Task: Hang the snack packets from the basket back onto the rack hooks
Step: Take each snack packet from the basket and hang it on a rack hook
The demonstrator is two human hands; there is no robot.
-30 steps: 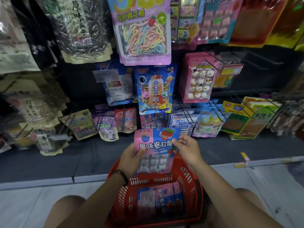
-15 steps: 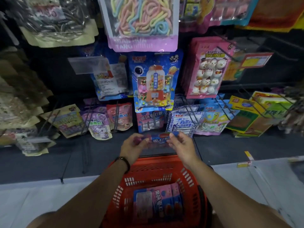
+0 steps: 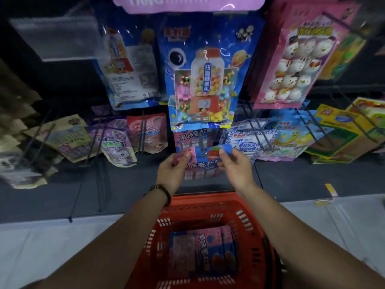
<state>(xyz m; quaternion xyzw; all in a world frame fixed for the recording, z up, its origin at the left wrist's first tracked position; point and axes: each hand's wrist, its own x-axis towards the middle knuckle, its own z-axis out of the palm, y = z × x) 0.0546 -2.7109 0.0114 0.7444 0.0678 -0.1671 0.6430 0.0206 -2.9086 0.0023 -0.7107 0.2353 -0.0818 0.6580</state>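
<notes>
Pink and blue, the snack packet (image 3: 205,157) now sits up past the far rim of the red basket (image 3: 250,226), right at the rack. The left hand (image 3: 173,174) pinches its top left corner between thumb and fingers. The right hand (image 3: 235,167) pinches the top right corner the same way.

A second ago the packet stood up tall just over the basket, with its front facing the camera. Then the hands tipped it flat and pushed it away from the basket. Now its top edge is at the tip of a wire hook (image 3: 200,142), farther from the basket. There, hanging packets (image 3: 188,137) of the same kind wait under a big blue candy bag (image 3: 204,84).

A thin dark line crosses the top strip of the held packet. It may be the hook going through the hole, but the picture is too blurry to be sure. So I think the packet is being slid on right now and is not fully hung yet. Both hands should hold it level, push it back along the wire, away from the basket, and then let go.

Down inside the basket lie more packets (image 3: 210,249) of the same kind, side by side. So the job is not done. These need to go up too.
</notes>
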